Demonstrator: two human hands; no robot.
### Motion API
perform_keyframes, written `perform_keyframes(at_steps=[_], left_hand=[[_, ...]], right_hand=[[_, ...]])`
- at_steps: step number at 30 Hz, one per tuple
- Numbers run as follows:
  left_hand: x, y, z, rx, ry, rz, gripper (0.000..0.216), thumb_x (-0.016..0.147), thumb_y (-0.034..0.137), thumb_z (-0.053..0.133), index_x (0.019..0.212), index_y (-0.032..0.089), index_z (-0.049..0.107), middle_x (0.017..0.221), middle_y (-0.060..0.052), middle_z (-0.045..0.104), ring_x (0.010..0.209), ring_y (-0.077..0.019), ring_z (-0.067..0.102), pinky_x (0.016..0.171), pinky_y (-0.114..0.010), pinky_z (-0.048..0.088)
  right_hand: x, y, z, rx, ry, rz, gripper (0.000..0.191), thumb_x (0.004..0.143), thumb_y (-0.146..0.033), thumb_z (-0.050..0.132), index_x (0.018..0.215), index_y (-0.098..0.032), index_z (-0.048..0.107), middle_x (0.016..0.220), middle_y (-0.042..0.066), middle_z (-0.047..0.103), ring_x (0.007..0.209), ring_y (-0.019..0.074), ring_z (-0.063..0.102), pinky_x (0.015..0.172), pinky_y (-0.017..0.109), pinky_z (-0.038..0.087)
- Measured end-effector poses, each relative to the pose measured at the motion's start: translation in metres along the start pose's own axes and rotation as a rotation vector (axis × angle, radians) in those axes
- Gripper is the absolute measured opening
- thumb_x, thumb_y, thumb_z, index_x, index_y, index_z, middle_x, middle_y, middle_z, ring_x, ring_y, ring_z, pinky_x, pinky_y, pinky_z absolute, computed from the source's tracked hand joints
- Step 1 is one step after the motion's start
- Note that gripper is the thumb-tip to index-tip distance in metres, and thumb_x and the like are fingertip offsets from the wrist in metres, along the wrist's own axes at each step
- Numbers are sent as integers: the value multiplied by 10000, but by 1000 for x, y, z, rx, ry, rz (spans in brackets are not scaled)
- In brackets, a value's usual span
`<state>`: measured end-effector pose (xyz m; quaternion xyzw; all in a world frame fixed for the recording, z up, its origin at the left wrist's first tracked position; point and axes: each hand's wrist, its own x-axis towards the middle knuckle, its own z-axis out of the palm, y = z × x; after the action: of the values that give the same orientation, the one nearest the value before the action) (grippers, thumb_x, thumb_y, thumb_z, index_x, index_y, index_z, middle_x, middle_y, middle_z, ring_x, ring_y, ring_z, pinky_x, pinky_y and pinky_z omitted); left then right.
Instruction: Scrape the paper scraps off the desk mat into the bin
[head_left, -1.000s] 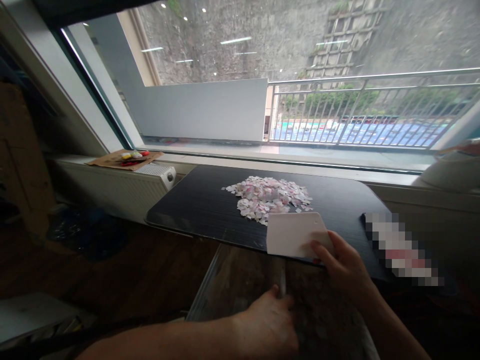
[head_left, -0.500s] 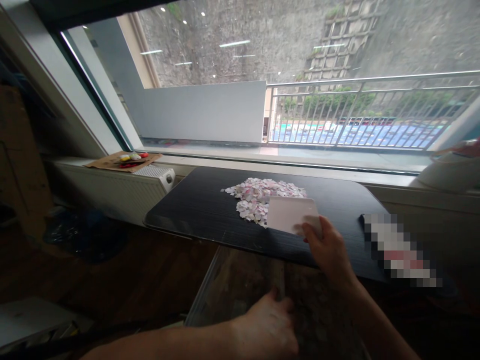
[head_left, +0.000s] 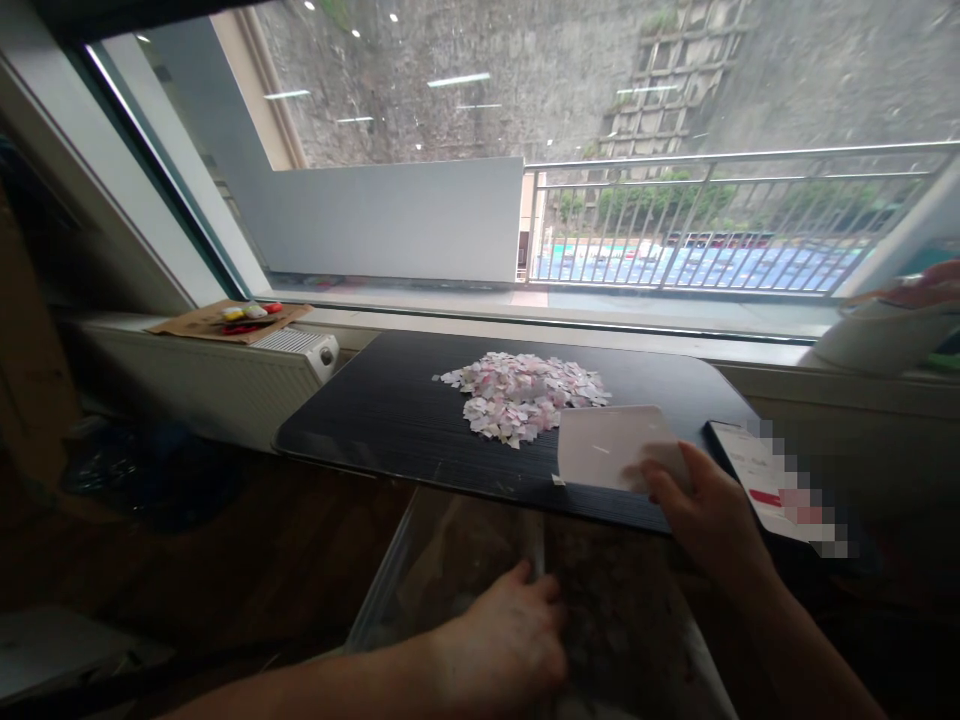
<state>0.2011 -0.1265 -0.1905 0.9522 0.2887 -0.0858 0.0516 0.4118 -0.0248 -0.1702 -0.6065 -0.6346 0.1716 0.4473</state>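
The right hand (head_left: 712, 510) grips a pale flat card (head_left: 600, 440) by its right end; the card is over the near side of the dark table (head_left: 390, 400), just near and right of the pile of paper bits (head_left: 525, 390); the left hand (head_left: 510, 630), fingers curled, is at the transparent container (head_left: 382, 580) below the near edge; whether it grips anything, I cannot tell.

- Open tabletop (head_left: 360, 415) left of the paper pile (head_left: 521, 390); I could pass there.
- Dark-edged slab (head_left: 761, 470) bars my right hand (head_left: 709, 515) rightward.
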Motion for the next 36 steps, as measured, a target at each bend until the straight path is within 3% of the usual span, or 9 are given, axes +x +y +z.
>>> perform_keyframes(at_steps=[7, 16, 24, 28, 32, 36], left_hand=[[-13, -7, -5, -12, 30, -88, 133, 845, 142, 689, 718, 169, 657, 847, -38, 659, 931, -223, 553, 840, -386, 400], [-14, -10, 2, -20, 43, -117, 162, 880, 160, 663, 718, 171, 653, 829, -36, 650, 923, -218, 547, 846, -379, 385], [-14, -9, 4, -11, 27, -90, 150, 868, 170, 669, 718, 170, 661, 849, -42, 647, 935, -231, 544, 862, -402, 381], [-13, -9, 4, 23, 58, -84, 120, 861, 171, 683, 741, 175, 676, 870, -35, 661, 934, -228, 548, 871, -396, 372], [-8, -7, 6, 29, 40, -61, 129, 830, 219, 732, 717, 180, 684, 848, -44, 669, 912, -226, 555, 825, -390, 379], [4, -2, 15, 39, 58, -9, 205, 848, 288, 731, 671, 190, 701, 736, -41, 676, 845, -225, 570, 712, -379, 375]], right_hand=[[-1, 1, -10, 20, 53, 20, 263, 776, -443, 566, 890, -220, 644, 683, 12, 678, 574, 195, 614, 576, 312, 484], [-9, -10, -20, 166, -60, 92, 215, 750, -404, 578, 841, -224, 653, 633, -20, 649, 548, 171, 575, 535, 290, 458], [-10, -17, -22, 172, -13, 127, 208, 752, -404, 589, 839, -225, 649, 610, -23, 633, 533, 170, 572, 518, 286, 464], [-8, -17, -22, 101, 47, 68, 198, 786, -410, 575, 847, -234, 642, 619, -17, 640, 540, 176, 590, 517, 283, 474], [3, -10, -12, 80, 77, -9, 260, 807, -447, 585, 919, -223, 651, 769, 40, 725, 633, 206, 655, 604, 316, 523], [16, -11, 16, 129, 50, -56, 307, 825, -455, 569, 984, -206, 652, 868, 88, 765, 728, 240, 706, 696, 362, 552]])
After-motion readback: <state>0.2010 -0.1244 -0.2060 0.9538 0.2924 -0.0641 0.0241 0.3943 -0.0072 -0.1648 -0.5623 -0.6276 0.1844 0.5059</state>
